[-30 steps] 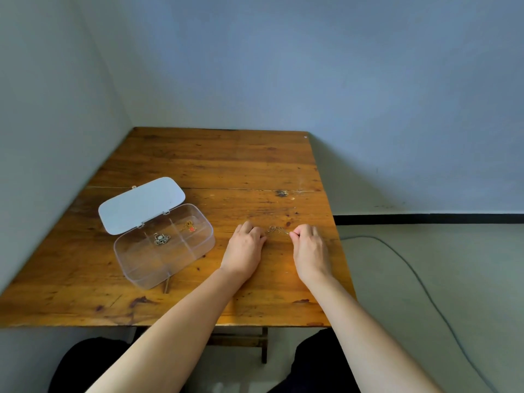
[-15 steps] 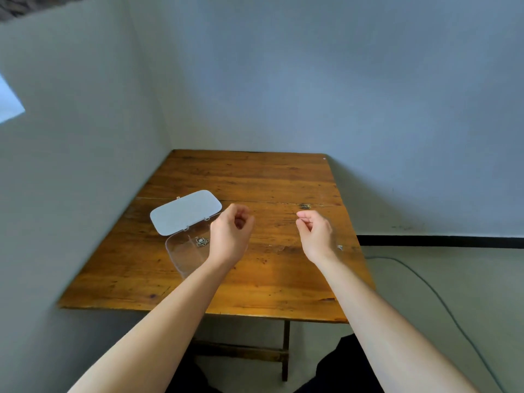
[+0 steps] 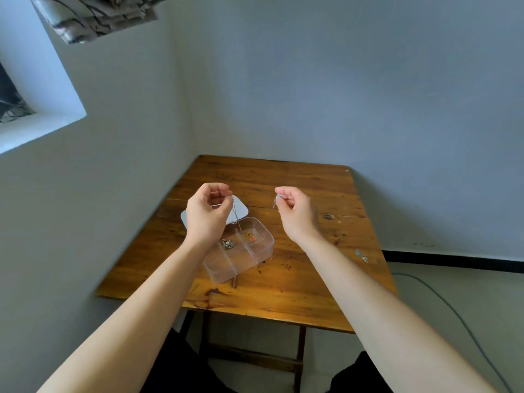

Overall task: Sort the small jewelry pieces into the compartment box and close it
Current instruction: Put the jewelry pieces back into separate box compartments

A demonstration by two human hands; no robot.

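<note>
A clear compartment box (image 3: 224,269) stands open on the wooden table (image 3: 297,290), its white lid (image 3: 243,209) folded back. One compartment holds a silver piece (image 3: 228,244), another a gold and orange piece (image 3: 250,237). My left hand (image 3: 208,215) is raised over the box's left side, pinching one end of a thin silver chain (image 3: 236,215) that hangs toward the box. My right hand (image 3: 296,212) is raised to the right of the box and pinches the chain's other end. Where the chain runs between the hands is too fine to follow.
A small silver piece (image 3: 361,255) lies near the table's right edge. A thin gold strand (image 3: 266,260) lies against the box's right wall. Walls close in at the left and back. A cable (image 3: 442,296) runs over the floor at the right.
Both hands have lifted off the tabletop with the chain pinched between them and moved apart. The left hand now hovers over the box. The view has tilted upward.
</note>
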